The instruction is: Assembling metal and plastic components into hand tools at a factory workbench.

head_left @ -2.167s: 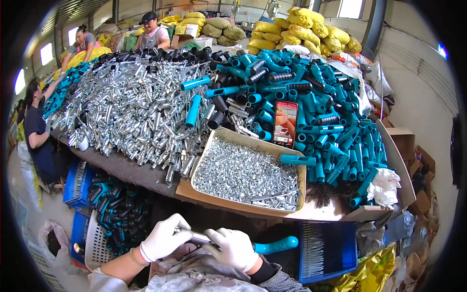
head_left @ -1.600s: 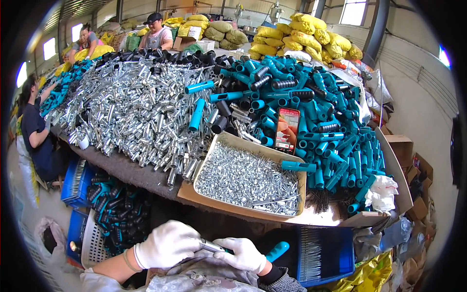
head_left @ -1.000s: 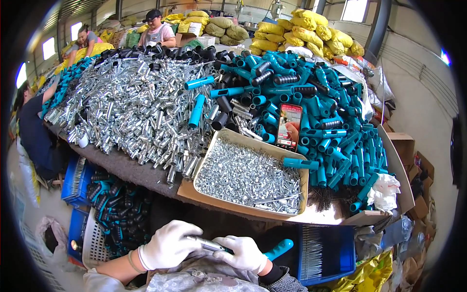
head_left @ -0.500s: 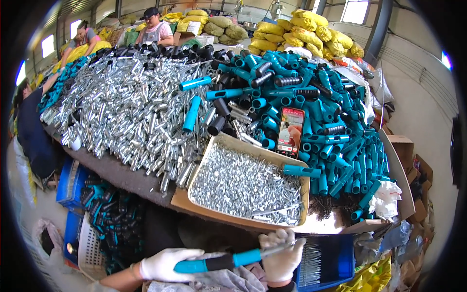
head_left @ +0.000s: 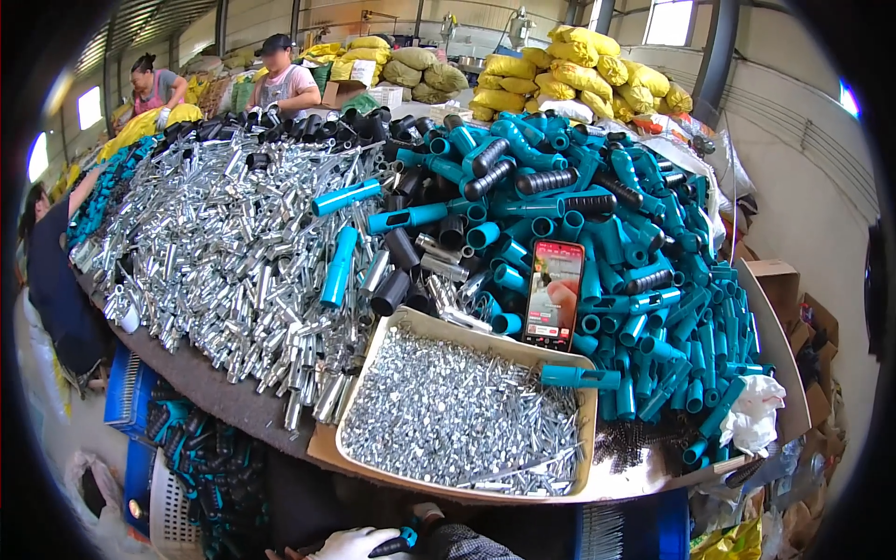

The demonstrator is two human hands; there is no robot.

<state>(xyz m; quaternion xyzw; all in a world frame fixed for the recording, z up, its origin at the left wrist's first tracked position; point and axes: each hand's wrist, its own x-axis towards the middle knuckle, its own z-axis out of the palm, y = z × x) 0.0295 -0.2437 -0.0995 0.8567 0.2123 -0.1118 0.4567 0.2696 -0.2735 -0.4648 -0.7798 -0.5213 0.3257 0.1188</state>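
At the lower edge my left hand [head_left: 355,545], in a white glove, is closed around a teal-and-black tool handle [head_left: 407,539]; most of the handle is hidden or cut off. A checked sleeve [head_left: 471,543] crosses in from the right. Beyond its end a small pale patch of my right hand [head_left: 427,511] shows, close to the handle's teal end, its fingers not readable. Ahead of both hands, on the table, a shallow cardboard tray [head_left: 590,439] holds many small metal pins. One teal tube [head_left: 579,376] lies across the tray's right rim.
Heaped metal sleeves [head_left: 224,252] cover the table's left, teal handles [head_left: 541,205] its right. A phone [head_left: 554,294] leans on the handles. Below stand a white basket [head_left: 177,509] of handles and a blue crate [head_left: 672,523]. Two people [head_left: 285,84] work at the far side, another at left.
The view has tilted up, so the table sits lower and my hands are mostly cut off. My right hand has left the tool's metal end and lies nearer my left hand.
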